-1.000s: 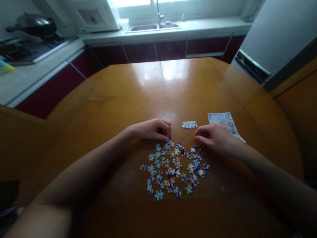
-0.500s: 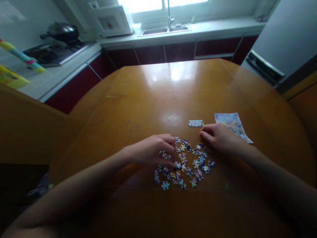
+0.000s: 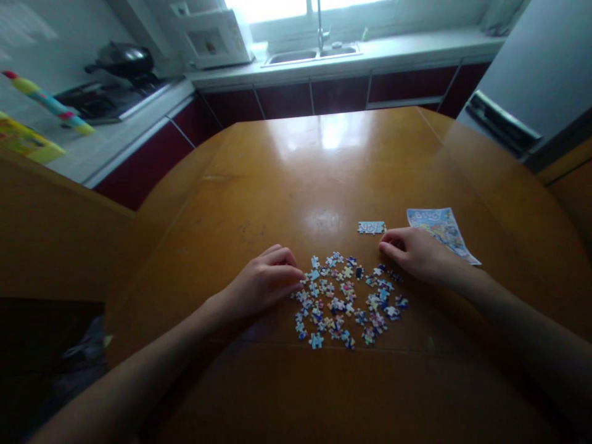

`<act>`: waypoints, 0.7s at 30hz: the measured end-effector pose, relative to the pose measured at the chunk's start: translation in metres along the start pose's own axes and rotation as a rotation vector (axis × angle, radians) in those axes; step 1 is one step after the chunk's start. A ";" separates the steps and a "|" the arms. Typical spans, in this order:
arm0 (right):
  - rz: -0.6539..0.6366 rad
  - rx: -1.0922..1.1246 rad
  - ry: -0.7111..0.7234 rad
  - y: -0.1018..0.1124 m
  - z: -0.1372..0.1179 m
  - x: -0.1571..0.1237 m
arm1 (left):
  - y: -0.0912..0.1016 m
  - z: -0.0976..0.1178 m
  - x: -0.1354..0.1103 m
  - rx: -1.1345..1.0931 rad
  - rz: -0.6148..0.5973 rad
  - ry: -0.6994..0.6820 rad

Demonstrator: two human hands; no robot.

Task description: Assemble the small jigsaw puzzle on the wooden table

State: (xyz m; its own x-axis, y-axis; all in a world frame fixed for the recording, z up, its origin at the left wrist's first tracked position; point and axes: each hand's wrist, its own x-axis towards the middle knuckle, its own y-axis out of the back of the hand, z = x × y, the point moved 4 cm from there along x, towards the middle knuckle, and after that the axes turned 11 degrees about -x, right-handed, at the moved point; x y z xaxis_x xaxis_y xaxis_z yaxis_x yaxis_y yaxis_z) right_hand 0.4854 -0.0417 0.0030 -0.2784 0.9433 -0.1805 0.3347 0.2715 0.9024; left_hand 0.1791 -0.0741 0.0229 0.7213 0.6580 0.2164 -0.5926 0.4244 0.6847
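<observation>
Loose jigsaw puzzle pieces [image 3: 348,287] lie spread in a pile on the wooden table before me. At the pile's left edge is my left hand [image 3: 266,279], its fingers loosely bent and thumb apart, with the fingertips by the outer pieces. My right hand [image 3: 411,251] rests beyond the pile on the right, fingers curled and thumb drawn toward the index finger; anything between them is too small to make out. Just past its fingertips lies a short strip of joined puzzle pieces [image 3: 372,227]. A printed picture sheet [image 3: 439,229] is partly covered by that hand.
The wooden table [image 3: 287,179] has rounded ends. Beyond it are a counter with a sink [image 3: 314,55], a white microwave [image 3: 213,38], and a stove with a dark pan [image 3: 124,60]. A fridge [image 3: 536,74] stands at the right.
My left hand has moved left from over the middle of the pile to its left edge, uncovering pieces. My right hand keeps its place beside the joined strip. The view has shifted slightly.
</observation>
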 end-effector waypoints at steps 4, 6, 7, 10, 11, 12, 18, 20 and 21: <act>-0.011 0.014 -0.005 -0.001 0.000 0.000 | -0.009 0.004 -0.002 0.009 -0.165 -0.176; -0.011 0.018 -0.005 -0.001 0.000 0.000 | -0.012 0.002 -0.002 0.018 -0.196 -0.197; -0.010 0.019 -0.005 -0.002 0.000 0.000 | -0.012 0.001 -0.002 0.020 -0.188 -0.195; -0.004 0.017 -0.001 -0.001 0.000 0.000 | -0.013 -0.005 0.000 0.014 -0.127 -0.183; -0.003 0.016 0.001 0.000 0.000 0.000 | -0.013 -0.007 0.001 0.013 -0.113 -0.180; -0.004 0.016 0.002 0.000 -0.001 0.000 | -0.013 -0.009 0.001 0.011 -0.104 -0.179; -0.004 0.021 -0.003 0.002 -0.001 -0.001 | -0.005 -0.017 0.000 0.016 -0.051 -0.212; -0.002 0.028 -0.004 0.002 -0.002 -0.001 | 0.000 -0.019 -0.002 0.050 -0.013 -0.234; -0.003 0.030 -0.003 0.002 -0.002 -0.001 | 0.003 -0.019 -0.002 0.077 0.006 -0.242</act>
State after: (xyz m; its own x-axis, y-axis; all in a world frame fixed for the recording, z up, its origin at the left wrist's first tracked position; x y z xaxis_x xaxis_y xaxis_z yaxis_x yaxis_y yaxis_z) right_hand 0.4844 -0.0426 0.0056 -0.2767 0.9430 -0.1847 0.3606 0.2801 0.8897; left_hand 0.1693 -0.0628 0.0113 0.7885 0.4879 0.3745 -0.5745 0.3665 0.7319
